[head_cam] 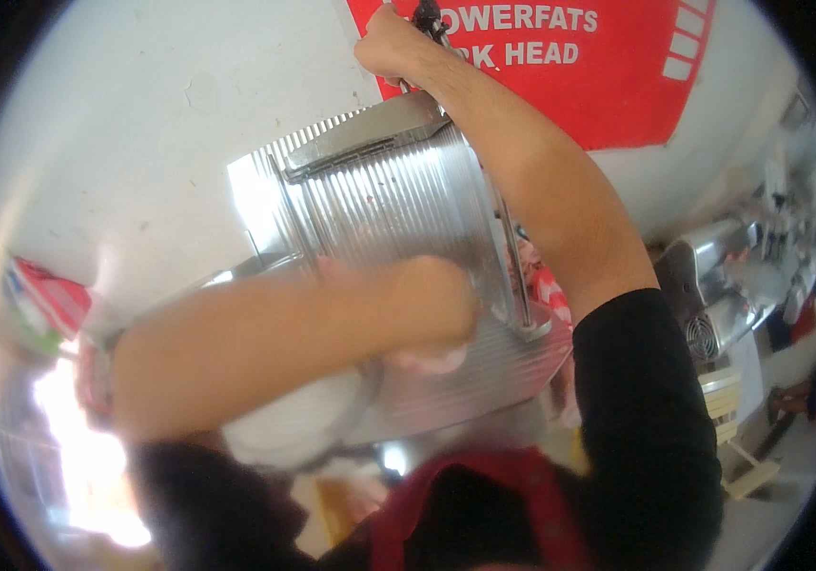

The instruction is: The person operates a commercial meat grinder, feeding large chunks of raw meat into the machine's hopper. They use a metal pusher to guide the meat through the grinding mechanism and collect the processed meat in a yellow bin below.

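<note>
A metal slicing machine with a ribbed plate (393, 207) fills the middle of the view. Across the top of that plate lies a flat metal pusher (372, 132). My right hand (390, 43) is closed around a slim metal handle above the pusher, next to a dark knob (428, 14). Bent across the front of the machine, my left arm ends in my left hand (440, 307), blurred by motion over the lower ribbed surface (472, 385). Something pinkish shows beneath that hand; I cannot tell whether it is fingers or meat. A pale round disc (301, 417) shows below my left forearm.
Behind the machine rises a white wall (129, 143) with a red sign (629, 93) bearing writing. A red-and-white striped bag (550, 289) lies at the machine's right side. Farther right are another metal machine (711, 285) with a round vent and a cream slatted object (722, 407).
</note>
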Motion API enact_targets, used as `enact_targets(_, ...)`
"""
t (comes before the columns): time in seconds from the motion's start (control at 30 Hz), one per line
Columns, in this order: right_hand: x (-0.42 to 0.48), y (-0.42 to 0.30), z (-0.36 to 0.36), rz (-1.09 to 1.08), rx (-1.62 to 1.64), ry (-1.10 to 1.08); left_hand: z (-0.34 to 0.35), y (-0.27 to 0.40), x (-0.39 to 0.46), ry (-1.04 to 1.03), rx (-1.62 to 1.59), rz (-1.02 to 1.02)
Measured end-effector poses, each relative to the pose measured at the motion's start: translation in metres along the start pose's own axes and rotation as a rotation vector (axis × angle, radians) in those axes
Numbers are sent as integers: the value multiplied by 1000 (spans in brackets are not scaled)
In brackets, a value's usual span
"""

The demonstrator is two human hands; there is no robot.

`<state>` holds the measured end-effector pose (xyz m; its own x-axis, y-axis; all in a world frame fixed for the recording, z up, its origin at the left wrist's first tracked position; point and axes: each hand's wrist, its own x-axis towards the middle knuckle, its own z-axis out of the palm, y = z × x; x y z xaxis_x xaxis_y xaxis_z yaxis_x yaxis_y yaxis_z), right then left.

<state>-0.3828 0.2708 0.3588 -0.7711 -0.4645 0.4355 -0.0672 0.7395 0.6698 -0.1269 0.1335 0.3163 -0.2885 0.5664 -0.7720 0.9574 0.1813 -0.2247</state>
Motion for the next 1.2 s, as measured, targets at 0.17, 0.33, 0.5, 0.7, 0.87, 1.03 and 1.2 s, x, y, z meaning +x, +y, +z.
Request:
enact_targets(0.17,-11,3,12,1,-196,-6,-26,-1,-16,225,75,-41)
enact_targets(0.33,-15,-8,-22,38,-70,36,21,-6,-17,538,-279,-264)
enact_targets(0.5,15,3,49,83,-237,-17,58,-6,12,579,-285,-430)
enact_targets(0.7,-12,-9,-20,88,-64,43,72,-16,19,491,-589,-320)
enact_targets(0.87,-37,0,-57,752,1314,-61,74,-21,9,579,-605,-269)
enact_targets(1.03,-83,-36,-74,770,1299,112,85,-15,8,540,-599,-289)
enact_targets(1.2,-104,-67,-64,824,1350,82,80,-5,11,471,-483,-393)
